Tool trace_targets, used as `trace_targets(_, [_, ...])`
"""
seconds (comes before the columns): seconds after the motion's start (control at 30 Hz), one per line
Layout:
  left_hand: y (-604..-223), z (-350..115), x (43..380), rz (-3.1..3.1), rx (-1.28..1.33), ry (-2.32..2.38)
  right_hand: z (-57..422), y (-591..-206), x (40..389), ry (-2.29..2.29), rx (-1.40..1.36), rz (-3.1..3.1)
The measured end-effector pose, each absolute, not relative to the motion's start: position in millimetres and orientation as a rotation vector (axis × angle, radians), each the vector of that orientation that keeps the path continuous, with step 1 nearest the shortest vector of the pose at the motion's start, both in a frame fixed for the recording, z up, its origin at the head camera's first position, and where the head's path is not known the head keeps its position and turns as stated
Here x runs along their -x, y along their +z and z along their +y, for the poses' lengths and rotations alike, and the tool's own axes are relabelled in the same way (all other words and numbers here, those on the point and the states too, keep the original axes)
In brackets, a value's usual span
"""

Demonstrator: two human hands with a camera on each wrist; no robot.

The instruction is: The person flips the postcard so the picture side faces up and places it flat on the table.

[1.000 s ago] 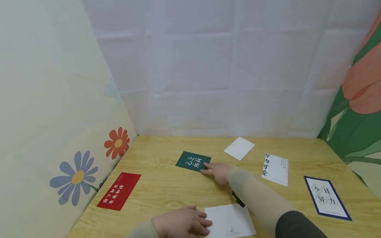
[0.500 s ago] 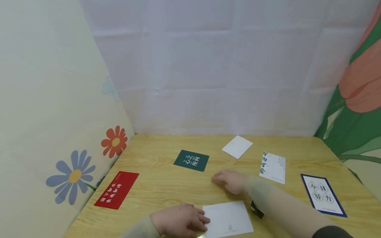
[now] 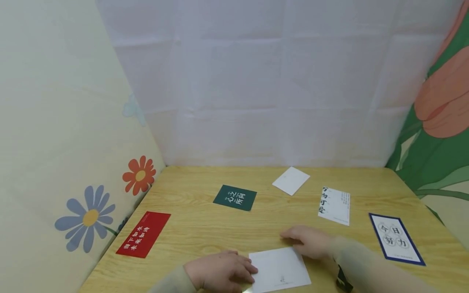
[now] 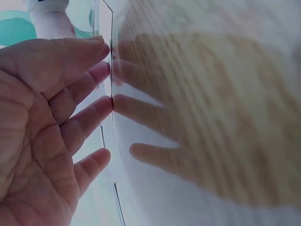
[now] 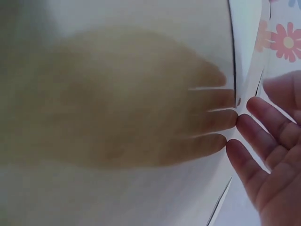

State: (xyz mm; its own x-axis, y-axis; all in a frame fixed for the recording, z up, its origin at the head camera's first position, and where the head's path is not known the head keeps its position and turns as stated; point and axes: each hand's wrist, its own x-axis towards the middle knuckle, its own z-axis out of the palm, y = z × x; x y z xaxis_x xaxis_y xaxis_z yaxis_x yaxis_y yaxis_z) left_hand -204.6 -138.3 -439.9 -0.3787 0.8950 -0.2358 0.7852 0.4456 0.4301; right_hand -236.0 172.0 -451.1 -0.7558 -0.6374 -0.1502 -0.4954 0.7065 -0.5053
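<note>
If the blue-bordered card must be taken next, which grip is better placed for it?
Probably the right grip: it holds nothing and is nearer to the blue-bordered card. The left grip lies farther, at the left edge of the near white card, with the right arm in between.

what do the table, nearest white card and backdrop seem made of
Table: wood or wood-look laminate, glossy; grain and reflections show.
White card: likely smooth, matte cardstock; thin, flat, with small print.
Backdrop: probably matte fabric, judging by its fold creases.

Pale sleeves [image 3: 373,262], left and right; small black piece [image 3: 343,280] at right cuff [image 3: 338,248], seemingly strapped.
</note>
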Motion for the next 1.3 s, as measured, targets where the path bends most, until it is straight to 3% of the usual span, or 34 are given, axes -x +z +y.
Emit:
trace_targets(0.47, [-442.3, -129.9, 201.8, 2.368, -1.397, 0.43, 192.9, -454.3, 203.1, -0.75, 0.73, 2.638])
trace_targets(0.93, [-449.8, -100.7, 190.7, 2.675, -0.736, 0.549, 179.8, -462.3, 198.3, -0.776, 0.635, 2.762])
trace_targets(1.3, [-456.0, -99.7, 200.8, 2.65, -0.552, 0.713, 178.1, -463.2, 198.7, -0.783, 0.591, 2.757])
